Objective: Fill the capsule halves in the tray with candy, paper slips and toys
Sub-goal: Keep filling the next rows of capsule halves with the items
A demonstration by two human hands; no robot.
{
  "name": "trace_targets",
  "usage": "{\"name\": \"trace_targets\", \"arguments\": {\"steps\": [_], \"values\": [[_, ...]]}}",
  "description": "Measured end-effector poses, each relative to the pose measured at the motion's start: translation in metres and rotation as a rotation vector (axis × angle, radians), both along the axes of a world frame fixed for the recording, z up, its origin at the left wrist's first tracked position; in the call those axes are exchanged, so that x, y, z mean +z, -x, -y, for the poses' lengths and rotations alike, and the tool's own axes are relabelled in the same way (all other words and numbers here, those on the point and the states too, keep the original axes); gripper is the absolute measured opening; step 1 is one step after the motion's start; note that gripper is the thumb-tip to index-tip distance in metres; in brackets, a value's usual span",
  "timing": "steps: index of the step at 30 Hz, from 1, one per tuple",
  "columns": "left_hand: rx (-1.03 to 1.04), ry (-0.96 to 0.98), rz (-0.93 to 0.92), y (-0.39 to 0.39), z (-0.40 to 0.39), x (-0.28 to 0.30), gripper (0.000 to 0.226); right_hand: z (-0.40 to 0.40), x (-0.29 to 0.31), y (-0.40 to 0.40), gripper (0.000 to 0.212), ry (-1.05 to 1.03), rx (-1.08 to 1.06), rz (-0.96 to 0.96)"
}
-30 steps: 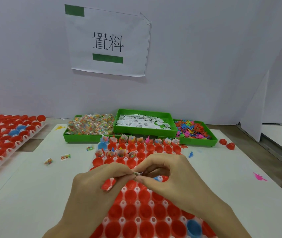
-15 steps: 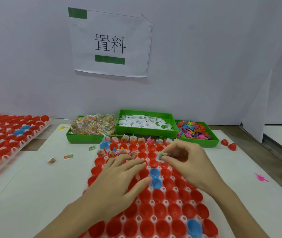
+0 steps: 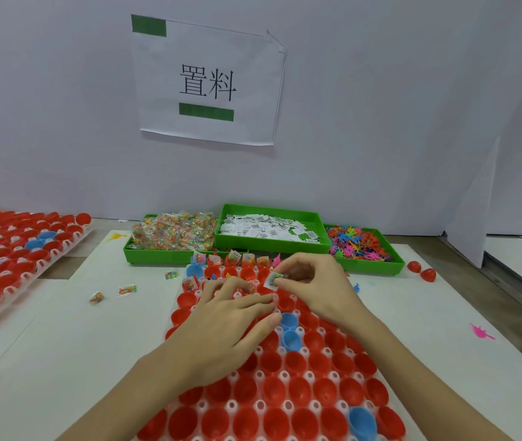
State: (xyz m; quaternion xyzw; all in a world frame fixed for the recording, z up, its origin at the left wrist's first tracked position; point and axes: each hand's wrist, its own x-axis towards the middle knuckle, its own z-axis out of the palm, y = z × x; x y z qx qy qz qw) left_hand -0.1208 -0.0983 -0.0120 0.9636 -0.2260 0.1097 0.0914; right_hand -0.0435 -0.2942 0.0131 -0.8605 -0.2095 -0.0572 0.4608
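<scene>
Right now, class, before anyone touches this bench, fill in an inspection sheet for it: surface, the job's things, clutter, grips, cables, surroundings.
Surface: white sheets over a brownish bench.
Job's things: capsule tray, far rows filled, near halves bare; green bins of candy, paper slips, toys.
Clutter: three loose candy packets left of the tray; pink toy on the right; two red halves by the toy bin.
Grips: left hand lies flat on the tray; right hand pinches a candy packet above it.
Cables: nothing seen.
Surroundings: second tray at left; white wall with a paper sign.
</scene>
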Motion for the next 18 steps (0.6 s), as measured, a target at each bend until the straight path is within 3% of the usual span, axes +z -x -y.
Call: {"name": "trace_targets", "arguments": {"steps": [10, 18], "values": [[0.000, -0.005, -0.017, -0.001, -0.003, -0.003, 0.076, -0.033, 0.015, -0.031, 0.008, 0.533, 0.083, -0.070], [0.006, -0.031, -0.010, -0.002, -0.005, -0.007, 0.074, -0.030, 0.031, -0.039, 0.014, 0.601, 0.170, -0.165]]}}
